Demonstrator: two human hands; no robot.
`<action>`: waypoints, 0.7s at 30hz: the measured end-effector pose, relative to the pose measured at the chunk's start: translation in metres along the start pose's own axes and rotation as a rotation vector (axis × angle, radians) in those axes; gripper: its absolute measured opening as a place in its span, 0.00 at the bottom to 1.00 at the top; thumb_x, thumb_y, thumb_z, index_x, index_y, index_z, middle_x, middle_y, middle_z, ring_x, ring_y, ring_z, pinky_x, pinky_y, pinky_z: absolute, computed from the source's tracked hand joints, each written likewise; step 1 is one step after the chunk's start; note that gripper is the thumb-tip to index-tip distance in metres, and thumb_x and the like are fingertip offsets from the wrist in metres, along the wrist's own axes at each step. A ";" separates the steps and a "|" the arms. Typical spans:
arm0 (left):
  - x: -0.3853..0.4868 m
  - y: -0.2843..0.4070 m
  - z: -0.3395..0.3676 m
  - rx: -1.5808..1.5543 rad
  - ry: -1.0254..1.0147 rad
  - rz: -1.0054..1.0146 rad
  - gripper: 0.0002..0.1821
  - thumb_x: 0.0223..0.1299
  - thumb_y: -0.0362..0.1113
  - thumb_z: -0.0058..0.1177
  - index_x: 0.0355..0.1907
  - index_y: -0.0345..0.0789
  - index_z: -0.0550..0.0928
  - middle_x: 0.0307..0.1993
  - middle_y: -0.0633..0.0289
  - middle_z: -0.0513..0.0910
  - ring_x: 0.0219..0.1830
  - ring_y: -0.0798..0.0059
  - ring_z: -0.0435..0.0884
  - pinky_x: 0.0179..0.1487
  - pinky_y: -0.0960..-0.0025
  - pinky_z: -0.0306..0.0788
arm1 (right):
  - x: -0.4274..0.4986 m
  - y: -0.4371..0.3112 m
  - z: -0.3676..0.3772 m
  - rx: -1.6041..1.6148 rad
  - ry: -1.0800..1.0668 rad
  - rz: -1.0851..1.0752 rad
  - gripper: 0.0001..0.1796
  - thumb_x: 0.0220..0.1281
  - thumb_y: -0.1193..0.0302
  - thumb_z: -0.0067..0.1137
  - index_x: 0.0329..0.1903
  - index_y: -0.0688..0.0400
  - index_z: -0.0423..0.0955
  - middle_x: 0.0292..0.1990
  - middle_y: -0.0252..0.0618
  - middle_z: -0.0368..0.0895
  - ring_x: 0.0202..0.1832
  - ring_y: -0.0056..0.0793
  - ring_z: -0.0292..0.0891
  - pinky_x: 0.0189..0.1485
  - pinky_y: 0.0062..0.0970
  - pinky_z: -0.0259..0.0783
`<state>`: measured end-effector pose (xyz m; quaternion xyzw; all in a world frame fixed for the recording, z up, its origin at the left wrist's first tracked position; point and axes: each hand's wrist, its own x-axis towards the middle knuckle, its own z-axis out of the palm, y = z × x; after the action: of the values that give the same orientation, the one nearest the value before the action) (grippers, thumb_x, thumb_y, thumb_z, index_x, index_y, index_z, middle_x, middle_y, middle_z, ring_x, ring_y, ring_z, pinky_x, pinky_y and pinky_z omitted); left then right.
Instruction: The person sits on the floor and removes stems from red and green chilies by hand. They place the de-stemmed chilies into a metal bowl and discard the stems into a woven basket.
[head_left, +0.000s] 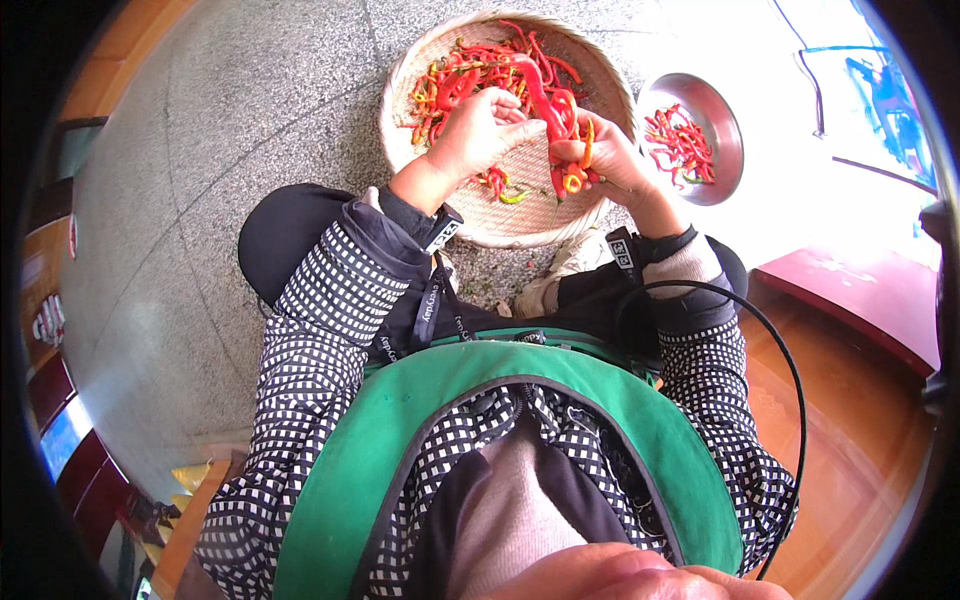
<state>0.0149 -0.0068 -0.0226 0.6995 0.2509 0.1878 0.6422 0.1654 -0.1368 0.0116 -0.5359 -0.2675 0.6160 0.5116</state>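
Note:
A shallow round woven basket (397, 142) holds a heap of red chili peppers (480, 64), some tinged yellow or green. Above its right part my right hand (611, 157) grips a bunch of red and orange chili peppers (551, 120), their ends sticking out around the fingers. My left hand (487, 127) is raised over the basket, its thumb close to the bunch; whether its curled fingers pinch anything is unclear. Under the hands, a few red peppers and a green-yellow chili pepper (514, 198) lie on the weave.
Right of the basket stands a metal bowl (727, 142) with small red chili peppers (679, 142). Speckled stone flooring (225, 142) spreads to the left. At the right are a reddish panel (862, 300) and orange-brown wood (832, 397). A black cable (795, 390) arcs past my right arm.

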 end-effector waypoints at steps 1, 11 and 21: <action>-0.001 0.005 -0.001 -0.030 -0.061 -0.058 0.24 0.47 0.42 0.64 0.41 0.28 0.73 0.33 0.60 0.79 0.36 0.78 0.78 0.42 0.75 0.73 | -0.003 0.000 0.003 -0.010 0.024 -0.002 0.14 0.51 0.73 0.61 0.42 0.59 0.70 0.27 0.32 0.76 0.22 0.14 0.71 0.21 0.12 0.66; -0.012 0.035 0.000 -0.302 -0.199 0.013 0.17 0.57 0.42 0.55 0.42 0.32 0.74 0.36 0.65 0.78 0.40 0.83 0.76 0.45 0.76 0.70 | 0.003 0.004 0.018 0.057 -0.082 0.008 0.18 0.53 0.72 0.61 0.47 0.60 0.69 0.28 0.33 0.77 0.19 0.13 0.71 0.18 0.12 0.64; -0.012 0.015 -0.003 -0.229 -0.180 -0.061 0.13 0.58 0.33 0.52 0.45 0.33 0.73 0.39 0.66 0.77 0.42 0.82 0.75 0.45 0.77 0.70 | 0.012 0.020 0.030 0.033 0.017 -0.130 0.23 0.47 0.77 0.65 0.49 0.60 0.69 0.33 0.31 0.78 0.32 0.14 0.74 0.35 0.16 0.72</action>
<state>0.0049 -0.0124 -0.0066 0.6279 0.1905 0.1323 0.7430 0.1317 -0.1259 -0.0017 -0.5139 -0.2872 0.5814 0.5616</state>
